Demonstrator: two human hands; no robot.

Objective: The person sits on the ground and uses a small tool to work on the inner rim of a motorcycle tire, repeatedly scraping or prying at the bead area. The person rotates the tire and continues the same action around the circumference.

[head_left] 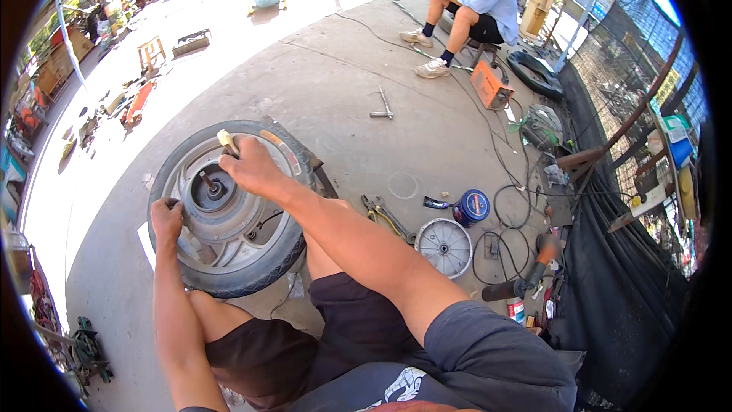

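Note:
In front of my knees lies a motor wheel (235,212) on its side, with a black tyre (290,250) around a grey spoked rim. A metal axle (207,180) stands up from its hub. My right hand (255,165) is closed around a short tool with a pale, blunt end (226,140), above the far part of the rim; its exact kind is not clear. My left hand (166,219) has curled fingers at the left inner edge of the tyre. Whatever it may hold is hidden. A thin dark cable (268,220) runs across the lower right of the rim.
Right of the wheel are pliers (387,217), a round grey hub cover (444,249), a blue tin (471,207) and an angle grinder (526,278) among loose cables. A T-shaped wrench (383,104) lies farther off. Beyond, a seated person (479,0) is near an orange machine (492,85).

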